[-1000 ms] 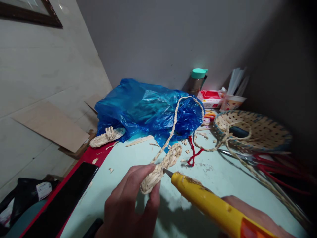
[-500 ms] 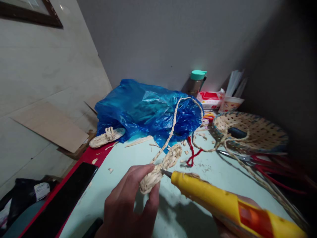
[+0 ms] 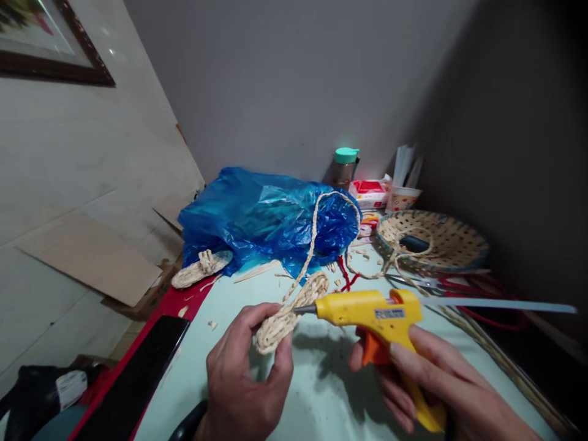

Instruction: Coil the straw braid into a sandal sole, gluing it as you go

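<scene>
Between the thumb and fingers of my left hand (image 3: pixel 250 370) is a small braided straw sole (image 3: pixel 275 331), coiled into a long oval and tilted away from me. A thin straw braid (image 3: pixel 313 236) runs up from it, loops over the blue bag and comes down toward the basket. My right hand (image 3: pixel 422 380) is wrapped round the handle of a yellow glue gun (image 3: pixel 353 308), fingers by its orange trigger. The gun's metal nozzle points left and meets the side of the sole. A clear glue stick (image 3: pixel 500 303) sticks out of its back.
A blue plastic bag (image 3: pixel 257 214) lies at the back, with a finished-looking straw slipper (image 3: pixel 199 269) beside it. A woven basket (image 3: pixel 459 245) and red-handled scissors (image 3: pixel 427 283) are on the right. A black phone-like slab (image 3: pixel 142 380) lies left. Straw scraps and red yarn (image 3: pixel 348 282) are scattered about.
My right hand has turned the glue gun from a slant to nearly level, bringing its handle into sight. The nozzle stays at the sole. The camera view has shifted slightly.
</scene>
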Demonstrator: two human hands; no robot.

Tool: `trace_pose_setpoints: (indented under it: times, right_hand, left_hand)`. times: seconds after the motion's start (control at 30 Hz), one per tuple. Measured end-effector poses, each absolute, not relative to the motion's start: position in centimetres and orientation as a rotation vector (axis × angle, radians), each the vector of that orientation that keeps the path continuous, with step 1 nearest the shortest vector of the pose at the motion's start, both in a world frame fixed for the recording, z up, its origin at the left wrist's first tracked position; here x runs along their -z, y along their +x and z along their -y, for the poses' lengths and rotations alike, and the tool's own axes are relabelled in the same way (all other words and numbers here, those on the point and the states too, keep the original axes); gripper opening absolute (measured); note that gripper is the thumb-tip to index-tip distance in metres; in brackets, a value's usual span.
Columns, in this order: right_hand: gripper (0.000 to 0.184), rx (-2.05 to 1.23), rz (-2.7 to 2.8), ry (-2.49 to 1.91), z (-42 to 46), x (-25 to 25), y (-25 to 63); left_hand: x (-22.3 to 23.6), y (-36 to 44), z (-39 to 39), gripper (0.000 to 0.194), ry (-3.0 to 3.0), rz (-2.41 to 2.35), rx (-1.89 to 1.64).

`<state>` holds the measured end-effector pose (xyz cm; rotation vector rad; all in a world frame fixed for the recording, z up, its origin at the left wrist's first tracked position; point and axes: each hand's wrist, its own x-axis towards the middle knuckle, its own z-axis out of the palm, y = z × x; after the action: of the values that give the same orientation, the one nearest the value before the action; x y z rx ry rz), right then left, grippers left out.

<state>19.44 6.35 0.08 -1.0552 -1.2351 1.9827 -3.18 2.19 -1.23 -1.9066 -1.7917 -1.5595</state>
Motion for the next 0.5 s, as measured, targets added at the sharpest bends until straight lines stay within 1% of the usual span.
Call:
trace_pose_setpoints:
  times: [0.1,0.23,0.33,0.43,0.5]
  right_hand:
    - [0.042,-2.054,1.214,-0.939,-6.6,-0.1,19.2]
    - [0.045,-2.056,1.218,-0.829,-7.5,0.5,19.2]
    - [0.047,-2.035,1.215,-0.881,-8.3,1.2,19.4]
    - [0.038,-2.008,1.233,-0.992,-8.7,1.9,19.5]
    - [0.035,-1.978,1.284,-1.064,-8.7,2.4,19.5]
  left_hand:
    - [1.7,-3.7,-2.2,0.032,-1.867,1.805,1.810]
    - [1.8,-4.0,-2.5,0.025,-1.805,1.862,1.997]
    - [1.5,-4.5,-2.8,0.020,-1.721,1.899,2.116]
    - [1.3,-4.9,-3.1,0.021,-1.681,1.924,2.218]
    - [1.2,-4.8,-3.1,0.023,-1.679,1.940,2.273]
